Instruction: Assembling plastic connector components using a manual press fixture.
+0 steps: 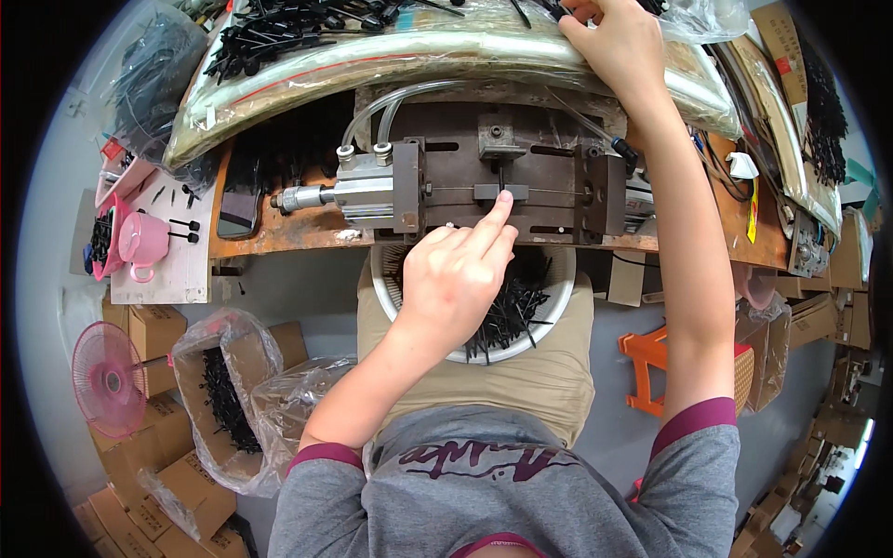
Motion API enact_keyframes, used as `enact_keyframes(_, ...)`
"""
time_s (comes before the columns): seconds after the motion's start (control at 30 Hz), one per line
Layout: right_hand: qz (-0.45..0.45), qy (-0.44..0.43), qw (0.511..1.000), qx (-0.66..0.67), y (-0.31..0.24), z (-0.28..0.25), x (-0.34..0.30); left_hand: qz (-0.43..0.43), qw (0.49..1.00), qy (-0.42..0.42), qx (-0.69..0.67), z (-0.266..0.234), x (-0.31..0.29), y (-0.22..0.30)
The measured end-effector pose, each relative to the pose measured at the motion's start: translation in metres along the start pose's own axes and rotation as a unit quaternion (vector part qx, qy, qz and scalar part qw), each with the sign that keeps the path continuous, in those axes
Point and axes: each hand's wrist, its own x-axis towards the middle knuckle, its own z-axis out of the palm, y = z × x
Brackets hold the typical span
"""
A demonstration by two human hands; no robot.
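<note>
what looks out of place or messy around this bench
A few black pins lie loose on the white board by the pink cup, outside any container. The bench edge looks rusty and chipped. The left hand touches the metal jig; the right hand reaches the top pile.

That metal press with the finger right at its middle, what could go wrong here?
The left hand has a fingertip at the small black part in the press; if the cylinder fired, it might get pinched. The white basket of black pieces sits on the lap and could tip. The right hand reaches far overhead.
</note>
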Motion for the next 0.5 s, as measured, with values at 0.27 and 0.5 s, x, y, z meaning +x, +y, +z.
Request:
enact_keyframes(0.27,-0.013,-0.014,0.996,0.087,-0.001,0.000,0.008,-0.022,1.000,-0.009,-0.020,-0.002,0.005,0.002)
enact_keyframes(0.5,0.020,-0.016,0.972,0.234,-0.010,-0.030,-0.015,-0.021,0.999,-0.017,-0.019,-0.003,0.007,0.001)
